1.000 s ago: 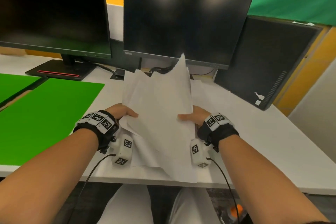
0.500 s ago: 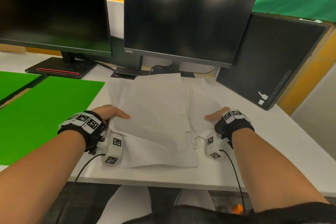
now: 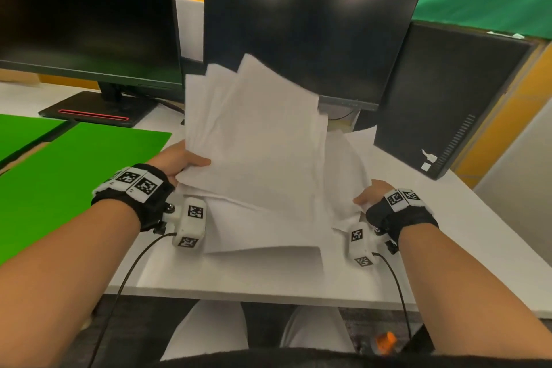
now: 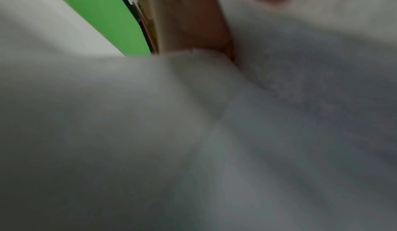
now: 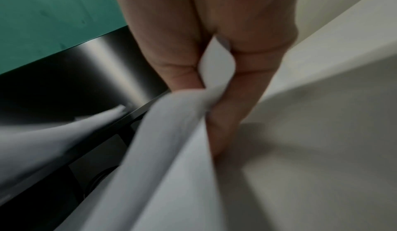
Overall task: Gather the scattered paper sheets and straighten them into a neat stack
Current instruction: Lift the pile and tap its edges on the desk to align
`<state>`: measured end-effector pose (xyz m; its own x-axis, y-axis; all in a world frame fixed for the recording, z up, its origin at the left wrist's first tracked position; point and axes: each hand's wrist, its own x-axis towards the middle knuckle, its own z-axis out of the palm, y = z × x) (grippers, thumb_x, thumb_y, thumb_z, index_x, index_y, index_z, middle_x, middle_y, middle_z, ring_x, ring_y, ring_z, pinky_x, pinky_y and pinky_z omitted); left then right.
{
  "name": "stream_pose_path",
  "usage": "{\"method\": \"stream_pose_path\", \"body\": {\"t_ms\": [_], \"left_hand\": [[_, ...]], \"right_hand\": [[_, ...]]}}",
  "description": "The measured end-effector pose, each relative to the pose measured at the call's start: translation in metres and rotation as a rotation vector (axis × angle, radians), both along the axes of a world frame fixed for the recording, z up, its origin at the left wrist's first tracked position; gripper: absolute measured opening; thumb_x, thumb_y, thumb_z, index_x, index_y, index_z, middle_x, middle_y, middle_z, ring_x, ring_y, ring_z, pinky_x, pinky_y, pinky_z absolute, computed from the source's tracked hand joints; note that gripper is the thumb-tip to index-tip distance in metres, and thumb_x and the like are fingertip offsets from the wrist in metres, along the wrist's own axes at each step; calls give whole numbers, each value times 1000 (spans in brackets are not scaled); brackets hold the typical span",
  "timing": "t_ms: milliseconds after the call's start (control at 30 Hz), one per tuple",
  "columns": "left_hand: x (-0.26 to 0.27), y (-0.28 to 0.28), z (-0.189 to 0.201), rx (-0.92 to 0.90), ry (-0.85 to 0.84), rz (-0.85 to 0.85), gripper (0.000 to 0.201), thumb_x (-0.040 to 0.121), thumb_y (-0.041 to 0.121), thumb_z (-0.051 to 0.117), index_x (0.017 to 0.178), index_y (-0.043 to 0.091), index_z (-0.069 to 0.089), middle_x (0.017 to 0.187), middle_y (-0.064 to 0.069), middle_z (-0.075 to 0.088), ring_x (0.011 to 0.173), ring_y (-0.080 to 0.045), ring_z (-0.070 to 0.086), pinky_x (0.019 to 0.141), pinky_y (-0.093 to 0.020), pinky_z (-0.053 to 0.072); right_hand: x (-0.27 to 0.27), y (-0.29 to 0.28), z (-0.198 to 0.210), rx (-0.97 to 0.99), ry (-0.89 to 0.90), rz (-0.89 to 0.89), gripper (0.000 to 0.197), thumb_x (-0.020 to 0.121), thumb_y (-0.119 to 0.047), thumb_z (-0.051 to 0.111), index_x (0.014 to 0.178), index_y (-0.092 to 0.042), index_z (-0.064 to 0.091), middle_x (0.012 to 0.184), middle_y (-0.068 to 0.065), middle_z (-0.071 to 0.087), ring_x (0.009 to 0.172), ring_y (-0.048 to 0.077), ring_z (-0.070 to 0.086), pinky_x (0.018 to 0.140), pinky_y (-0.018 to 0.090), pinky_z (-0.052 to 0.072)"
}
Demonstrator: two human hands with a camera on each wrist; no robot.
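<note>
Several white paper sheets [image 3: 257,152] form a loose, uneven bundle, tilted up off the white desk [image 3: 466,248], far corners fanned against the middle monitor. My left hand [image 3: 182,163] grips the bundle's left edge, thumb on top. My right hand [image 3: 369,196] grips the right edge lower down; the right wrist view shows its thumb and fingers [image 5: 225,116] pinching the paper sheets [image 5: 217,65] there. The left wrist view is blurred, mostly filled by the paper sheets [image 4: 193,141] beside the left hand [image 4: 189,19].
Two dark monitors [image 3: 307,30] stand right behind the sheets, and a black computer case [image 3: 454,98] is at the right. Green mats [image 3: 74,176] cover the desk at the left. The desk's front edge [image 3: 268,296] runs just above my lap.
Half a second ago the sheets lay flat on the desk with my hands at their sides. Now both hands have lifted them, tilted up toward the monitor.
</note>
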<state>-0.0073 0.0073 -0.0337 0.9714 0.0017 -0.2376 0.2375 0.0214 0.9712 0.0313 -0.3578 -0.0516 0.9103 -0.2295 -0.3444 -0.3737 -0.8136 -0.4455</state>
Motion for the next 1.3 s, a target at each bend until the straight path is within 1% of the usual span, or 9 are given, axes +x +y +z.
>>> {"method": "stream_pose_path", "body": {"t_ms": [100, 200, 300, 500, 633, 800, 900, 1067, 1300], "left_hand": [[8, 1, 2, -159, 17, 68, 29, 88, -6, 48, 107, 12, 61, 90, -6, 74, 88, -23, 63, 70, -34, 60], [14, 0, -1, -195, 98, 134, 34, 89, -2, 50, 122, 5, 57, 115, -15, 64, 89, -25, 62, 85, -36, 56], [12, -2, -15, -90, 205, 137, 40, 88, 4, 54, 127, -4, 53, 126, -20, 59, 87, -28, 62, 82, -36, 52], [10, -29, -35, 248, 279, 58, 50, 79, 2, 67, 126, -4, 51, 112, -22, 64, 96, -37, 61, 93, -45, 49], [33, -21, -49, 310, 233, 62, 77, 56, 8, 79, 128, 1, 51, 126, -19, 60, 115, -41, 56, 104, -52, 43], [14, -42, -21, 184, 221, -4, 59, 71, 4, 68, 127, 6, 50, 116, -18, 61, 106, -38, 58, 89, -46, 51], [6, -44, -24, 146, 228, -38, 61, 65, 3, 65, 125, 5, 53, 103, -17, 63, 97, -37, 59, 83, -43, 52], [6, -41, -34, 92, 205, -39, 55, 70, -3, 63, 124, 6, 56, 115, -20, 64, 108, -40, 59, 96, -49, 48], [16, -23, -44, 81, 242, -82, 88, 44, 25, 89, 126, 15, 58, 119, -15, 68, 111, -37, 63, 99, -52, 48]], "right_hand": [[-7, -1, -2, -31, -2, 0, 52, 85, -11, 63, 134, -2, 46, 139, 17, 47, 126, 34, 47, 99, 34, 45], [-6, -1, -4, 119, 42, 9, 62, 75, -11, 73, 131, 0, 48, 133, 17, 55, 120, 35, 51, 105, 42, 40], [-8, 7, -3, 186, 79, 41, 58, 78, -13, 71, 130, -2, 49, 133, 17, 55, 119, 35, 52, 105, 42, 40], [-10, 23, -2, 293, -60, -82, 69, 96, -54, 19, 141, -3, 36, 148, 16, 37, 135, 30, 36, 112, 32, 21], [-1, 23, -7, 401, -4, -66, 75, 86, -63, 41, 141, -11, 38, 143, 11, 43, 130, 31, 43, 108, 34, 32], [6, 33, -18, 403, 91, 197, 55, 78, -18, 72, 129, -11, 54, 128, 6, 59, 119, 28, 54, 106, 38, 39], [5, 35, -16, 445, 87, 223, 63, 68, -17, 78, 127, -11, 57, 124, 9, 63, 115, 30, 57, 106, 44, 41], [-9, 41, 2, 590, -10, 247, 43, 77, 4, 66, 118, -7, 58, 116, 13, 64, 109, 31, 59, 103, 43, 44], [-19, 38, -8, 726, 87, 267, 32, 84, 9, 54, 105, -15, 59, 97, 3, 65, 91, 22, 61, 89, 31, 47]]}}
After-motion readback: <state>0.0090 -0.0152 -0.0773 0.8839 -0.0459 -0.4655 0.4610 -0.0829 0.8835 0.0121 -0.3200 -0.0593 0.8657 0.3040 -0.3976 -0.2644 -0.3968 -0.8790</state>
